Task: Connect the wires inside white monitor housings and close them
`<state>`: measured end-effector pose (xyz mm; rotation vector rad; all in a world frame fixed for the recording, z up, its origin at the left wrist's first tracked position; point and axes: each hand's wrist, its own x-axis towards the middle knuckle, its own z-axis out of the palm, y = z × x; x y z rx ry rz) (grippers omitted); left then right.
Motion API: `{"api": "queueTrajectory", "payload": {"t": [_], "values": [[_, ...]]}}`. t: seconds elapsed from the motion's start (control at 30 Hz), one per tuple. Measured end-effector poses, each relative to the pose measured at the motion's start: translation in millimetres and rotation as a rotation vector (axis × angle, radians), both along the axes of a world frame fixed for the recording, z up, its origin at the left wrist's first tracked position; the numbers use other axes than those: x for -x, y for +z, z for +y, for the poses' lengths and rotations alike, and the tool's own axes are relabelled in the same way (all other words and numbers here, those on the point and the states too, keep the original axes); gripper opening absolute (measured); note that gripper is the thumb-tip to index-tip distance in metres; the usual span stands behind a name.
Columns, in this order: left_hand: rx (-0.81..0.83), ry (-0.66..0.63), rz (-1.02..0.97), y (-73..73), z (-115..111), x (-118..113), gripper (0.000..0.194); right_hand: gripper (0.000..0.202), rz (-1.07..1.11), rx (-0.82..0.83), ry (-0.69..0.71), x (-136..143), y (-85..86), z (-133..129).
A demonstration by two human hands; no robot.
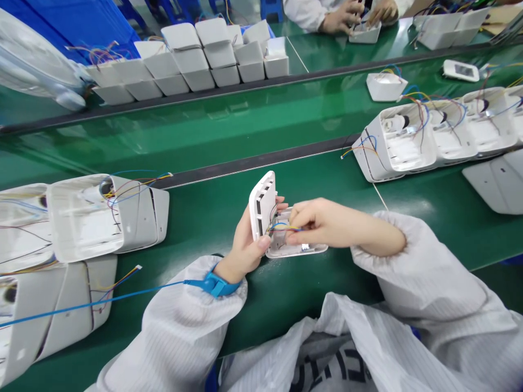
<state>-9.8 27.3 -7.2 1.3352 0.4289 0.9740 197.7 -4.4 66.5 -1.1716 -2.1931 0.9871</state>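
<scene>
A small white case is opened into two parts near the middle of the view. My left hand [245,239] is wrapped round the upright slotted cover [262,206], thumb at its lower edge. The other half, a shallow white shell [295,249], lies tilted beside it. My right hand [312,220] is over this shell, its fingers pinched on the blue, yellow and red wires [283,226] that run from the cover. The fingertips partly hide the shell's inside. A blue wrist strap [218,284] with a cord is round my left wrist.
White housings with wires stand at the left [141,218] and right [408,139] on the green table [229,326]. Stacked white housings [196,60] and a white fan [32,54] are at the back left. Across the table, another person's hands [341,19] work on a white part.
</scene>
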Motion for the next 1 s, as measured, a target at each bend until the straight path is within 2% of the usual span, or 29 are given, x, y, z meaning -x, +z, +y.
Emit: {"api": "queueTrajectory", "payload": {"t": [0.1, 0.2, 0.27, 0.4, 0.47, 0.57, 0.73, 0.83, 0.93, 1.0], "values": [[-0.025, -0.007, 0.015, -1.1, 0.5, 0.3, 0.074, 0.011, 0.184, 0.245, 0.073, -8.7, -4.5, 8.3], [-0.054, -0.015, 0.016, -3.9, 1.8, 0.5, 0.075, 0.009, 0.233, 0.308, 0.083, -11.9, -8.3, 12.4], [-0.073, -0.027, 0.015, -6.4, 2.9, 1.1, 0.075, 0.005, 0.173, 0.216, 0.077, -9.7, -10.7, 12.2], [-0.141, -0.007, 0.041, -7.8, 3.9, 1.9, 0.078, 0.012, -0.119, -0.152, 0.081, -2.3, -16.5, 10.1], [-0.187, 0.012, 0.067, -5.4, 3.3, 1.1, 0.079, 0.013, -0.275, -0.305, 0.038, -0.3, -19.2, 10.5], [-0.269, 0.021, 0.131, -1.3, 1.4, -1.7, 0.081, 0.015, -0.420, -0.410, -0.055, 0.1, -22.0, 11.9], [-0.395, 0.065, 0.238, -3.2, 1.5, -3.6, 0.088, 0.017, -0.513, -0.312, -0.148, 4.2, -24.9, 8.9], [-0.560, 0.095, 0.344, 1.7, 5.5, -0.7, 0.089, 0.016, -0.546, -0.265, -0.202, 11.1, -26.0, 4.8], [-0.769, 0.013, 0.498, 15.6, 10.1, 3.5, 0.088, 0.010, -0.512, -0.219, -0.249, 9.8, -25.8, 7.4], [-0.848, -0.090, 0.625, 24.2, 12.2, 6.0, 0.087, 0.011, -0.414, -0.084, -0.218, -1.3, -25.0, 14.3]]}}
